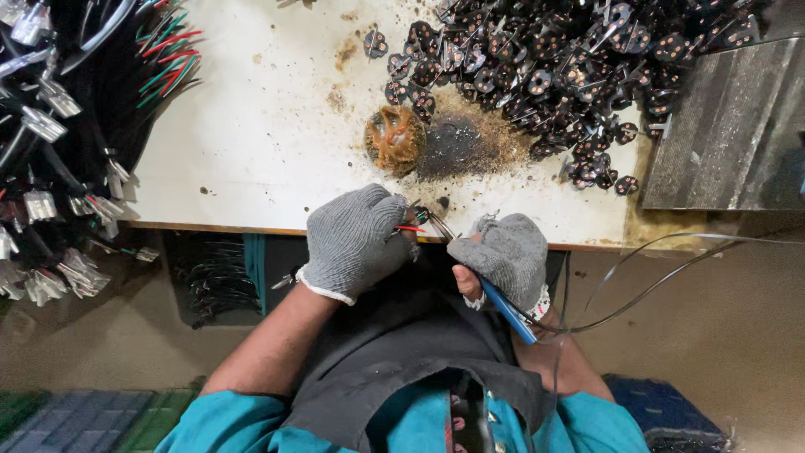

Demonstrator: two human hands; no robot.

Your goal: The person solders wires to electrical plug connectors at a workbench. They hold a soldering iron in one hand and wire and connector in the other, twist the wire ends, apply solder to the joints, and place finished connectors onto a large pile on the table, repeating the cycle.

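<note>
My left hand [356,239], in a grey knit glove, pinches a small dark round part with a red wire [412,228] at the table's front edge. My right hand [503,256], also gloved, grips a soldering iron with a blue handle [507,310]; its metal tip [438,224] points at the part held by the left hand. The iron's thin cable [654,281] loops off to the right. Both hands sit close together just over the edge of the white table [251,143].
A brown lump of flux or resin [394,139] sits beside a burnt dark patch [461,147]. A large heap of small dark round parts [545,59] fills the far right. Bundles of wires with metal terminals [59,126] hang at left. A grey block [729,134] lies at right.
</note>
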